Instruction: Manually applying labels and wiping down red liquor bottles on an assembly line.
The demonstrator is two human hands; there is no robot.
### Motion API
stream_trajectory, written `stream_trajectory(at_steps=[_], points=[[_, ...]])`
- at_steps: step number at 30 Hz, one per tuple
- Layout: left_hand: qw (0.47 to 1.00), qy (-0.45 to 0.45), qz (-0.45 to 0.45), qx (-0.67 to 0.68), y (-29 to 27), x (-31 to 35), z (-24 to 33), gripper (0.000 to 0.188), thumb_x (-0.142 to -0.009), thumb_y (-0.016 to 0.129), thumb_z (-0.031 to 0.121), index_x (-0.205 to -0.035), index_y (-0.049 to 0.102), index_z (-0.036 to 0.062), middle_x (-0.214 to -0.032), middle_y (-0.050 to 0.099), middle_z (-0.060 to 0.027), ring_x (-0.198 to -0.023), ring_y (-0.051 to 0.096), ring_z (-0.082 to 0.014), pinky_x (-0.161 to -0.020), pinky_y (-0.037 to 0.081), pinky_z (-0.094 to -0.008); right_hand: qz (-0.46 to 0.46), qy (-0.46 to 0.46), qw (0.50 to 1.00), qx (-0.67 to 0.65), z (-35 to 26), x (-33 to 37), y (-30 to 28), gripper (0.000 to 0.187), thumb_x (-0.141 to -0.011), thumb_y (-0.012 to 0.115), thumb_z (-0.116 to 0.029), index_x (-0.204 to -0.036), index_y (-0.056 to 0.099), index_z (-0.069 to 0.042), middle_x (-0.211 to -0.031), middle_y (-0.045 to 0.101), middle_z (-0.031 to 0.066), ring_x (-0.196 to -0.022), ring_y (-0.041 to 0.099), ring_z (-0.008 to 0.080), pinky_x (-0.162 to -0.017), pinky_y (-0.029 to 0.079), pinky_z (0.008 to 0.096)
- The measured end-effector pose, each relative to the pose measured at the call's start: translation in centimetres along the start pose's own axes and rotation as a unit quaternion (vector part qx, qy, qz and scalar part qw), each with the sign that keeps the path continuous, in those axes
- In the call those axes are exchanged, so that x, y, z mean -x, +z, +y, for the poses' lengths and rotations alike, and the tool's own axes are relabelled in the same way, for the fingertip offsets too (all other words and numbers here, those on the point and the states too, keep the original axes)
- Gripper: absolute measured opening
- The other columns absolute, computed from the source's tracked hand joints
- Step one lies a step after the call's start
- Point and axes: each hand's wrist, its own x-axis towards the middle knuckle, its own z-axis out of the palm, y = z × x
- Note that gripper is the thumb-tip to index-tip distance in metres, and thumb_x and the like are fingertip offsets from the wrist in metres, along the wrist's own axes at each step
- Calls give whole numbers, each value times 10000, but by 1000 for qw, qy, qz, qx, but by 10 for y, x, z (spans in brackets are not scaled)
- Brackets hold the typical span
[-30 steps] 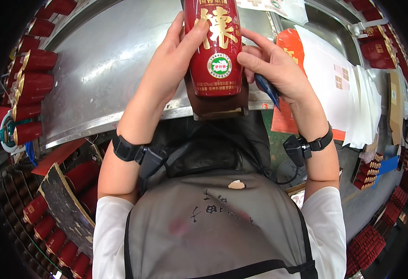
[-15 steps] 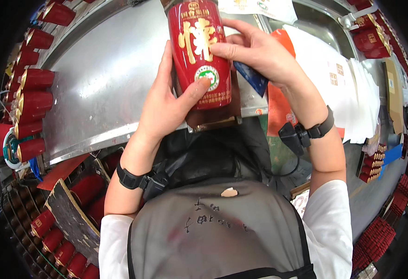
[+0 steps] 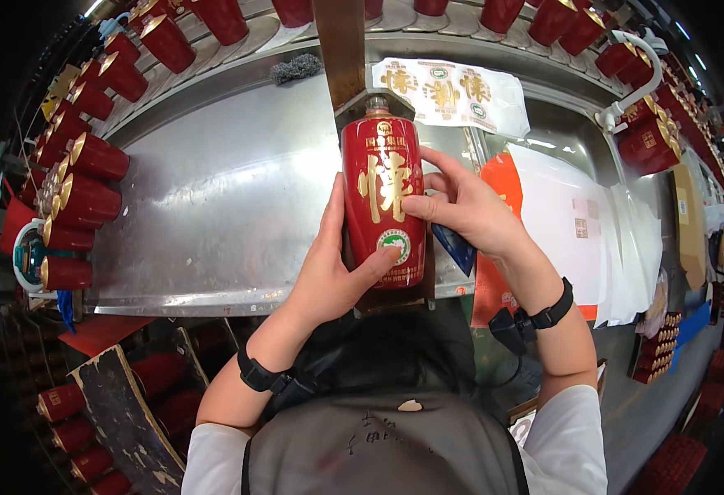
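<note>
Head view: we clasp red bottle (image 3: 378, 198), neck far; left hand (image 3: 327, 272) nearer base, right hand (image 3: 476, 213) with blue tool (image 3: 453, 249).

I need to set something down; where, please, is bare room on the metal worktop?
The metal worktop is bare between the red bottles at left and the left hand. It is crowded beside the right hand by white sheets.

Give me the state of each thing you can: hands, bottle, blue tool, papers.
Red bottle, held, lettered face up
Left hand, gripping bottle's lower left
Right hand, thumb on bottle's front
Blue tool, held in right hand
Orange sheet, partly covered by white sheets
Printed sheet, spread out
</note>
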Motion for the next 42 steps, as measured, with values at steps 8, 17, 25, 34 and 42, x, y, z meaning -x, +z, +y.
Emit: stream_trajectory(at_steps=[8,17,25,34,42], points=[[1000,10,-2,11,3,-2,0,996,-874,714,173,-1524,-11,-39,-1524,274,-201,-1386,337,-252,-1127,314,-371,2,-4,1000,-11,3,0,-2,770,-874,718,-107,-1495,275,-6,-1184,593,113,-1091,587,160,-938,472,296],[1000,-3,-5,-2,0,-1,-2,997,-872,714,177,-1523,-9,-38,-1529,259,-208,-1390,334,-261,-1128,317,-375,29,37,999,13,-7,-10,-3,771,-894,721,-279,-1464,307,35,-1111,667,147,-1047,621,160,-929,465,279],[1000,2,-6,-1,0,-1,0,996,-873,713,186,-1524,-8,-34,-1525,258,-209,-1390,334,-265,-1128,319,-379,18,17,1000,-14,-3,-10,0,750,-908,703,-279,-1460,311,46,-1094,671,134,-1029,626,153,-927,466,266],[1000,10,-5,0,1,-2,-2,996,-869,714,180,-1524,-5,-34,-1523,266,-205,-1389,337,-263,-1130,315,-378,37,35,999,-5,-4,-9,1,773,-900,713,-264,-1464,295,59,-1095,673,144,-1038,624,157,-938,462,269],[1000,12,-6,-8,1,-3,0,993,-862,722,168,-1525,11,-32,-1510,289,-202,-1384,341,-253,-1129,311,-376,192,-145,967,78,-32,-23,-38,431,-937,622,-291,-1238,583,16,-1013,689,66,-926,620,94,-823,497,225]])
